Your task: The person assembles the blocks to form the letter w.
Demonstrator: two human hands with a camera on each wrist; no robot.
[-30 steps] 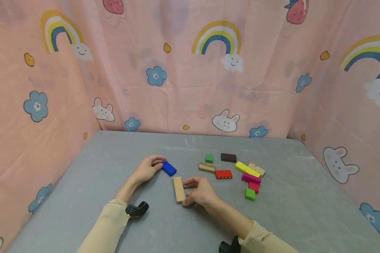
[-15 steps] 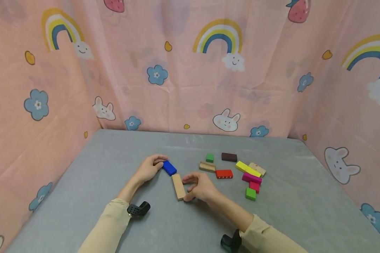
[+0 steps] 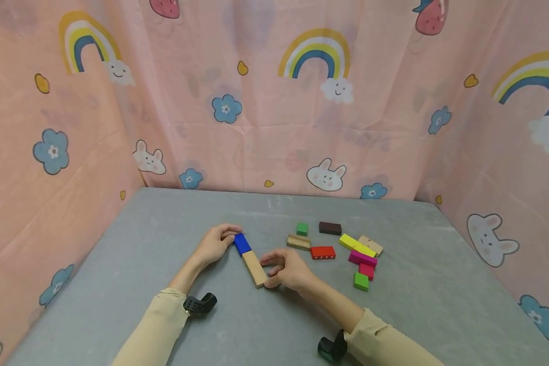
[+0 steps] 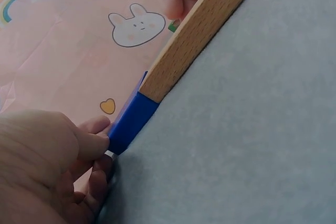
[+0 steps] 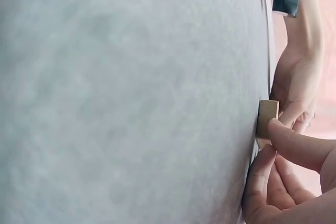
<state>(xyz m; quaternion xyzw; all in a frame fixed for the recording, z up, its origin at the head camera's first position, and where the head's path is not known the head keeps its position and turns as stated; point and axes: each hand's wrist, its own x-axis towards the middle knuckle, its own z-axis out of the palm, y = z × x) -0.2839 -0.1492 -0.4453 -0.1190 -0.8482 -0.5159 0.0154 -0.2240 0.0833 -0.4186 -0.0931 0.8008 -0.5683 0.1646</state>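
A blue block and a longer plain wooden block lie end to end on the grey table, forming one slanted line. My left hand holds the blue block at its far end, thumb against it in the left wrist view, where the blue block meets the wooden block with little gap. My right hand grips the near end of the wooden block, with the thumb on its end face in the right wrist view. The other fingers extend along its right side.
To the right lie a wooden piece, a red block, a dark brown block and a small green block. Farther right is a cluster with a yellow block, a magenta block and another green block.
The wooden block has turned, its far end swinging left until it lines up with the blue block. The blue block has turned slightly too. Both hands have stayed nearly in place.
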